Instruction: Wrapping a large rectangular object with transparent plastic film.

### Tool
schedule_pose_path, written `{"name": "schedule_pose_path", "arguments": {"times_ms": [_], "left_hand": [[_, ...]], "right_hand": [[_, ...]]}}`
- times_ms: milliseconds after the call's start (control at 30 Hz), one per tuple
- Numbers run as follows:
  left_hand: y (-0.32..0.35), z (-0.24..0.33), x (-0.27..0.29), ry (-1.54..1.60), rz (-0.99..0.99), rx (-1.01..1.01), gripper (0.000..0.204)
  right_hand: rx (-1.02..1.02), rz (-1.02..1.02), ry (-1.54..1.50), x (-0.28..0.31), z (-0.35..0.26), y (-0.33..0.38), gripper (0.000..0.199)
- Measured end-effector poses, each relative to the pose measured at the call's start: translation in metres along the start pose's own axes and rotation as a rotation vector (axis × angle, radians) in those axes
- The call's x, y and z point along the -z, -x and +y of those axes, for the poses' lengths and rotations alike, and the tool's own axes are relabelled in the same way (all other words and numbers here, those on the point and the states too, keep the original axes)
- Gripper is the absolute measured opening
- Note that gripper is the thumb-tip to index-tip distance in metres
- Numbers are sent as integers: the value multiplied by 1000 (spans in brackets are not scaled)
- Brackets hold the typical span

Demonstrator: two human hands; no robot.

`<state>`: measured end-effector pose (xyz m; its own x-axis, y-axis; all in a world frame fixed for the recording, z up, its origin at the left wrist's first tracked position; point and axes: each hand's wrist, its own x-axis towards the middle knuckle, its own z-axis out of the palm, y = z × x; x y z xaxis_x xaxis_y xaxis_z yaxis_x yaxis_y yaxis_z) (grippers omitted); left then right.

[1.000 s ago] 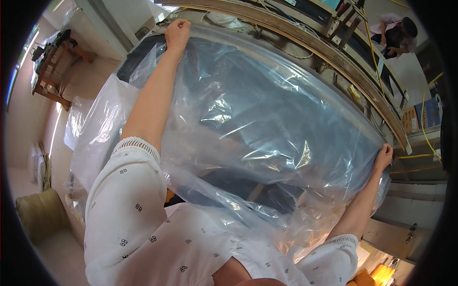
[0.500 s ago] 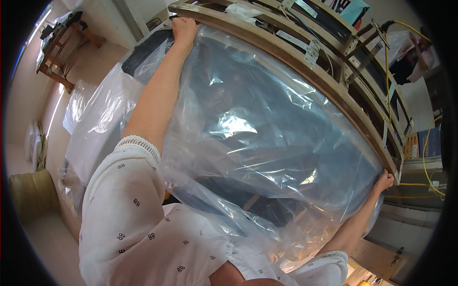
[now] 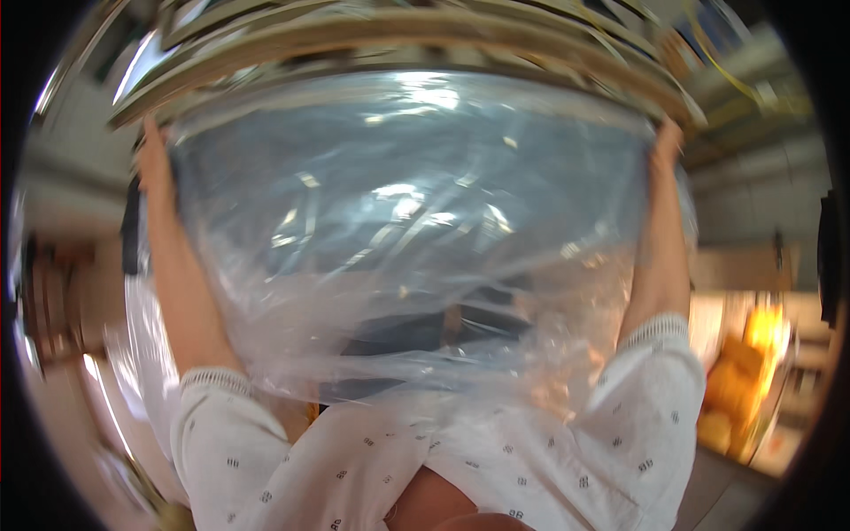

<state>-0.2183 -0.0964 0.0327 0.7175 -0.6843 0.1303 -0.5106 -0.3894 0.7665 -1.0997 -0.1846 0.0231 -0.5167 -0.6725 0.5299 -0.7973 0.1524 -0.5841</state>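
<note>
At the far left of the head view, blurred brown furniture is showing against a pale wall, too smeared to identify further. Just inside it, the left hand is reaching upward at the end of a bare forearm, and it is gripping the upper left corner of a large clear plastic sheet; the fingers are closing on the film, though blur is hiding their exact placement. A white short sleeve with small dark marks is covering the upper arm below.

The plastic sheet is stretching across the middle of the view between both raised hands, hanging down in creases in front of the person's chest and catching bright reflections. A dark object behind its lower part is showing through but cannot be identified. Directly above the sheet's top edge, a wooden shelf edge is running across the view, bent by the lens.

To the right, the right hand is holding the upper right corner of the sheet, closed on the film. At the far right, blurred orange and yellow objects are sitting low, well apart from the hands.
</note>
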Motion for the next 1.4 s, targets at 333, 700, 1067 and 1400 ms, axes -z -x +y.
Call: {"name": "schedule_pose_path", "arguments": {"times_ms": [333, 700, 1067, 1400], "left_hand": [[-62, -145, 198, -245, -70, -239, 38], [46, -6, 95, -353, -467, -737, 36], [233, 123, -88, 277, -564, -865, 15], [252, 130, -49, 166, -548, -772, 17]], "right_hand": [[32, -526, -485, 170, -68, 157, 25], [252, -274, -123, 215, -46, 257, 54], [229, -116, -367, 250, -77, 169, 5], [328, -447, 378, 233, -40, 192, 35]]}}
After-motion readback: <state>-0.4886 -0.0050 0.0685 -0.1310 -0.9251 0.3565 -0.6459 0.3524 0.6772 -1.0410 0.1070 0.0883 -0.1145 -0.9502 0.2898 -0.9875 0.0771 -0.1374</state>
